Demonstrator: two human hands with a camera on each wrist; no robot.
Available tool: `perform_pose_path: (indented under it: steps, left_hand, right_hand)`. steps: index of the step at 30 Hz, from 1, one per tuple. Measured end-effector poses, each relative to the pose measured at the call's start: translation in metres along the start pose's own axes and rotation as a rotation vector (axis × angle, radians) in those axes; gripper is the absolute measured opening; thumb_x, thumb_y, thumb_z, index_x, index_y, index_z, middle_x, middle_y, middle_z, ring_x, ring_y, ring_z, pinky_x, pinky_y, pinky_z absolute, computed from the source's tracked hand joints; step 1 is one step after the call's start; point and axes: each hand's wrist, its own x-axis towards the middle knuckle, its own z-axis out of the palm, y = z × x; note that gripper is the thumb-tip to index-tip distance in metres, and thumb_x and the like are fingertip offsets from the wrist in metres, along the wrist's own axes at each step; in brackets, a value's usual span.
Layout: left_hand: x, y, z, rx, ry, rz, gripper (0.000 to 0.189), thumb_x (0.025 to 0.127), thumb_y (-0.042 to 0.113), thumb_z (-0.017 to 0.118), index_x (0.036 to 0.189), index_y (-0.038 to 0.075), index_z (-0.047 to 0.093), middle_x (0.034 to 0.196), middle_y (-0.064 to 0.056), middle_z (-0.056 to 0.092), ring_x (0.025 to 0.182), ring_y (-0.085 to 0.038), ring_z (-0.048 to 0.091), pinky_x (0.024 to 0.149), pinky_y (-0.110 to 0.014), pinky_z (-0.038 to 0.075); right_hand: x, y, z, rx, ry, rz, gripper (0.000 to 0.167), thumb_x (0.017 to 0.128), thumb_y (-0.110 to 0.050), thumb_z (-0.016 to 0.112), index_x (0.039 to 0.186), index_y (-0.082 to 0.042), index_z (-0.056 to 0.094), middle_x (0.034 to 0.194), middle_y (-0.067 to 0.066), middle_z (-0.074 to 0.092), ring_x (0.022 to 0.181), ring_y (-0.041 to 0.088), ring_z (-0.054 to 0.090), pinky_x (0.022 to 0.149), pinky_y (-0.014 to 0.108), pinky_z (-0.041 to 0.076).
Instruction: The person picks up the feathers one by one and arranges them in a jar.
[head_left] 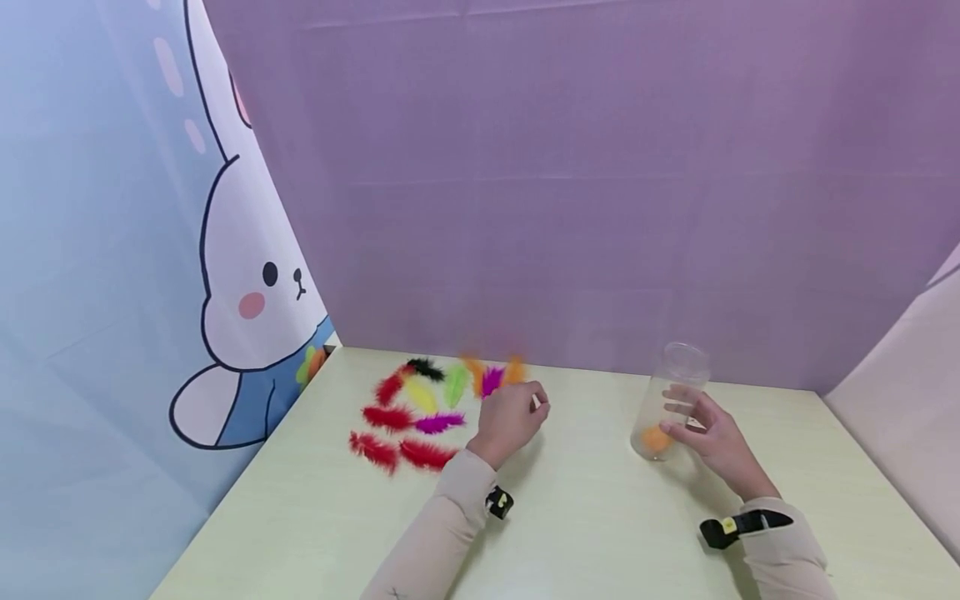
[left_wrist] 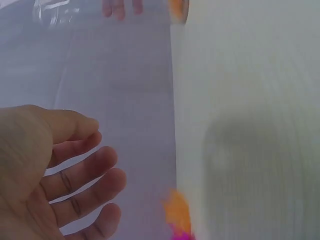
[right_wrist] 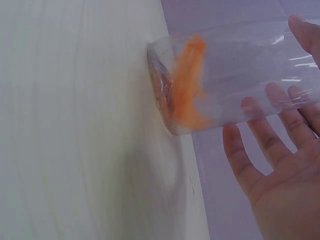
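Note:
A clear plastic jar (head_left: 651, 417) stands on the right part of the table, and my right hand (head_left: 708, 433) holds it with fingers and thumb round its side. Inside, an orange feather (right_wrist: 190, 85) lies near the bottom of the jar. My left hand (head_left: 512, 421) is above the table between the feathers and the jar. Its fingers (left_wrist: 95, 170) are loosely bent, and nothing shows between them. Close behind it are a magenta feather (head_left: 492, 381) and an orange feather (head_left: 515, 369), partly covered by the hand in the head view.
Several more feathers lie to the left: red feathers (head_left: 386, 418), a black one (head_left: 427, 369), a yellow one (head_left: 421, 396), a green one (head_left: 455, 385) and another magenta one (head_left: 439, 423). A purple cloth (head_left: 585, 183) hangs behind the pale table (head_left: 300, 525). A blue rabbit-print curtain (head_left: 97, 292) borders the left.

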Motion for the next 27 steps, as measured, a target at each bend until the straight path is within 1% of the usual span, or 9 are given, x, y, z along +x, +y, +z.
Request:
perform_pose_path:
  steps: [4, 10, 12, 16, 18, 20, 23, 27]
  left_hand:
    - [0.001, -0.014, -0.004, -0.002, -0.011, -0.056, 0.008, 0.096, 0.029, 0.070, 0.090, 0.023, 0.072, 0.065, 0.012, 0.064, 0.056, -0.005, 0.052, 0.050, -0.024, 0.039]
    - [0.003, -0.034, -0.010, 0.022, -0.014, -0.111, 0.006, 0.094, 0.027, 0.073, 0.094, 0.020, 0.073, 0.072, 0.007, 0.069, 0.060, -0.008, 0.057, 0.051, -0.026, 0.042]
    - [0.004, -0.041, -0.010, 0.039, -0.004, -0.128, 0.006, 0.093, 0.025, 0.075, 0.094, 0.019, 0.074, 0.074, 0.005, 0.071, 0.062, -0.010, 0.060, 0.051, -0.027, 0.044]
    - [0.002, -0.053, -0.010, 0.072, 0.023, -0.160, 0.005, 0.089, 0.020, 0.078, 0.091, 0.017, 0.075, 0.080, 0.002, 0.074, 0.069, -0.019, 0.067, 0.055, -0.033, 0.049]
    - [0.001, -0.058, -0.010, 0.084, 0.017, -0.180, 0.005, 0.088, 0.019, 0.079, 0.090, 0.017, 0.075, 0.084, 0.001, 0.075, 0.072, -0.023, 0.069, 0.058, -0.037, 0.052]
    - [0.000, -0.063, -0.009, 0.091, -0.002, -0.200, 0.004, 0.088, 0.019, 0.079, 0.090, 0.017, 0.075, 0.087, 0.001, 0.076, 0.076, -0.024, 0.070, 0.062, -0.040, 0.055]
    - [0.000, -0.067, -0.009, 0.096, -0.035, -0.218, 0.004, 0.089, 0.019, 0.078, 0.092, 0.016, 0.077, 0.090, 0.000, 0.076, 0.079, -0.026, 0.071, 0.066, -0.043, 0.056]
    - [0.002, -0.069, -0.010, 0.099, -0.060, -0.225, 0.003, 0.088, 0.017, 0.079, 0.090, 0.016, 0.077, 0.089, 0.000, 0.076, 0.079, -0.025, 0.070, 0.066, -0.043, 0.056]
  right_hand:
    - [-0.002, 0.000, 0.000, -0.007, -0.004, 0.009, 0.058, 0.097, -0.022, 0.072, 0.148, -0.010, 0.047, 0.141, 0.011, 0.060, 0.114, -0.009, 0.059, 0.088, 0.015, 0.053]
    - [-0.002, -0.001, -0.001, -0.018, -0.005, 0.015, 0.059, 0.097, -0.023, 0.072, 0.148, -0.011, 0.046, 0.142, 0.016, 0.058, 0.113, -0.011, 0.058, 0.088, 0.015, 0.052]
    - [-0.002, -0.001, -0.001, -0.016, -0.003, 0.013, 0.058, 0.097, -0.023, 0.072, 0.148, -0.010, 0.047, 0.141, 0.013, 0.059, 0.113, -0.012, 0.058, 0.088, 0.015, 0.052]
    - [-0.001, -0.001, -0.001, -0.003, -0.002, 0.008, 0.057, 0.097, -0.022, 0.072, 0.147, -0.009, 0.047, 0.138, 0.000, 0.060, 0.113, -0.012, 0.058, 0.087, 0.015, 0.052]
    - [-0.001, -0.001, -0.001, 0.008, -0.001, 0.008, 0.057, 0.097, -0.021, 0.072, 0.146, -0.008, 0.047, 0.136, -0.005, 0.060, 0.113, -0.012, 0.058, 0.087, 0.015, 0.053]
    - [-0.001, -0.002, -0.001, 0.015, -0.002, 0.007, 0.057, 0.097, -0.021, 0.072, 0.146, -0.008, 0.047, 0.135, -0.006, 0.060, 0.113, -0.012, 0.058, 0.087, 0.016, 0.053]
    - [-0.001, -0.002, 0.000, 0.014, -0.001, 0.009, 0.056, 0.097, -0.021, 0.072, 0.146, -0.008, 0.047, 0.136, 0.001, 0.060, 0.113, -0.012, 0.059, 0.087, 0.016, 0.053]
    - [0.000, -0.002, 0.000, 0.001, -0.006, 0.012, 0.056, 0.097, -0.022, 0.072, 0.147, -0.009, 0.047, 0.140, 0.015, 0.058, 0.113, -0.011, 0.059, 0.088, 0.016, 0.053]
